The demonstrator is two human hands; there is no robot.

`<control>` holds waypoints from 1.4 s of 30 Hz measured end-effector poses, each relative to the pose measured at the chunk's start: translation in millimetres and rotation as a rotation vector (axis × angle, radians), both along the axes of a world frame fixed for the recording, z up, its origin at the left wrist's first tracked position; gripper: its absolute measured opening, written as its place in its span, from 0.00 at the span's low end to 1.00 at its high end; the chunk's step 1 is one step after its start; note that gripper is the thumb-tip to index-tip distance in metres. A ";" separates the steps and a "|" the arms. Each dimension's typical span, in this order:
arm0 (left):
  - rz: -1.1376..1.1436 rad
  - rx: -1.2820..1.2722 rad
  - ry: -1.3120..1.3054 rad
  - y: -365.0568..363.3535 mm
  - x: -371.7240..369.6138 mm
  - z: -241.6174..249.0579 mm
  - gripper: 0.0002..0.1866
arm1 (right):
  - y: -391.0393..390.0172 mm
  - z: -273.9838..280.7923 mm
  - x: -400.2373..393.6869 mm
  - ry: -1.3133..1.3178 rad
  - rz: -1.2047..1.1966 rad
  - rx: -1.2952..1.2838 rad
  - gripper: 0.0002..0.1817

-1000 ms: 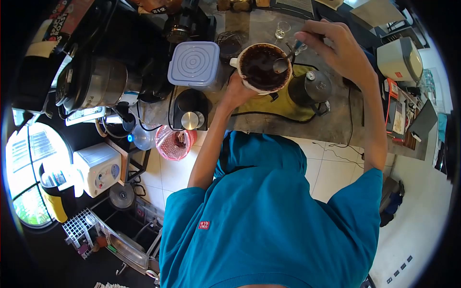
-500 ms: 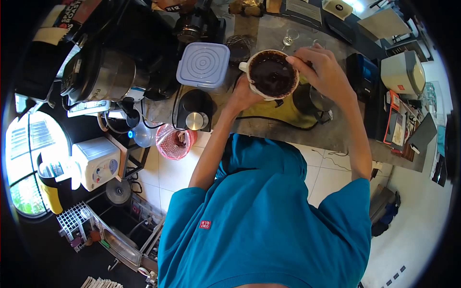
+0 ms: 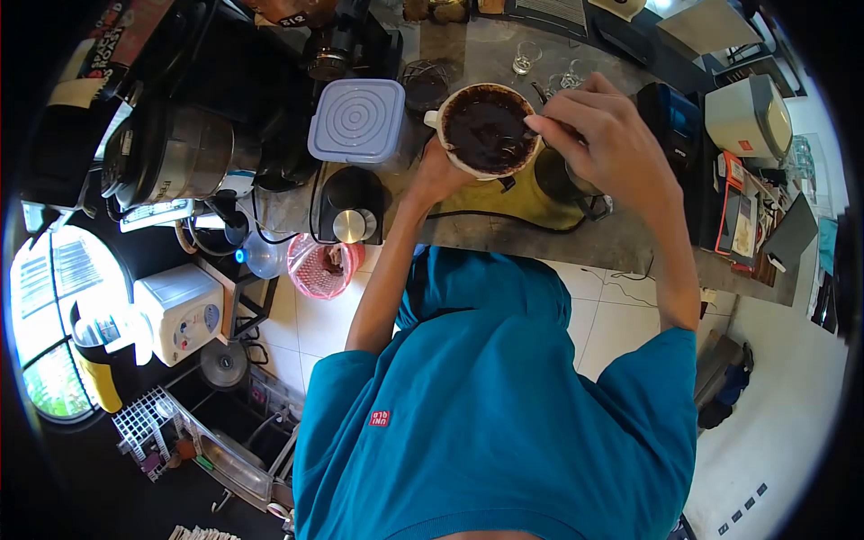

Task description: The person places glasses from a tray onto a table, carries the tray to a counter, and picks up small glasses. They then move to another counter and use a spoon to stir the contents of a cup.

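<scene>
My left hand (image 3: 437,175) is closed around the near left side of a white cup (image 3: 434,118) with a side handle. Dark coffee (image 3: 486,130) fills most of it, with grounds clinging to the inner wall. Over the cup's right rim, the thumb and fingers of my right hand (image 3: 594,130) are pinched together. Whatever they hold is too small or hidden to make out; a pale glint shows in the coffee beside them. Below the right hand stands a dark metal pitcher (image 3: 560,180), partly covered by it, on an olive-yellow cloth (image 3: 517,211).
Left of the cup are a lidded plastic container (image 3: 360,117) and a small black device with a metal knob (image 3: 354,225). Small glasses (image 3: 526,58) stand behind. A coffee machine (image 3: 184,148) is at far left, a pink basket (image 3: 319,268) on the floor, and a white appliance (image 3: 747,112) at right.
The cup and my left hand appear slightly further left, partly because the whole view has shifted. My right-hand fingers have moved along the rim, and the coffee surface looks disturbed.
</scene>
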State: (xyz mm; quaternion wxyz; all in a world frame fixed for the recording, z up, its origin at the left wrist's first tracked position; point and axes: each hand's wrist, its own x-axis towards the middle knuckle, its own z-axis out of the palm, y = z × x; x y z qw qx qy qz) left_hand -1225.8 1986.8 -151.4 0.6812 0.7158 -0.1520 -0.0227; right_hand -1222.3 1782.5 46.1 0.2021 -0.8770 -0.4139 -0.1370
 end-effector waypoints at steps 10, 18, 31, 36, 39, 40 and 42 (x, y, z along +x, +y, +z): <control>0.049 -0.002 0.023 -0.9 -6.1 9.8 0.35 | 3.2 -29.6 8.0 0.011 -0.050 0.072 0.11; 0.041 0.017 0.015 -1.5 -1.0 0.9 0.37 | -1.5 5.8 -2.6 0.005 -0.069 0.101 0.11; 0.055 0.005 0.040 -2.3 -6.9 15.9 0.36 | 11.6 -32.9 -2.5 0.070 -0.080 0.092 0.12; 0.072 -0.014 0.011 -3.2 -7.5 16.7 0.36 | 9.7 -23.4 -3.9 0.078 -0.123 0.156 0.12; 0.063 0.043 -0.013 -2.4 -6.5 12.8 0.37 | 6.9 -9.4 -7.9 0.067 -0.137 0.200 0.12; 0.059 0.024 -0.009 -2.6 -5.1 9.4 0.37 | 6.3 -4.7 -9.7 0.060 -0.148 0.213 0.12; 0.057 0.005 -0.006 -4.2 -5.1 8.8 0.37 | 5.1 5.1 -14.5 0.057 -0.128 0.195 0.12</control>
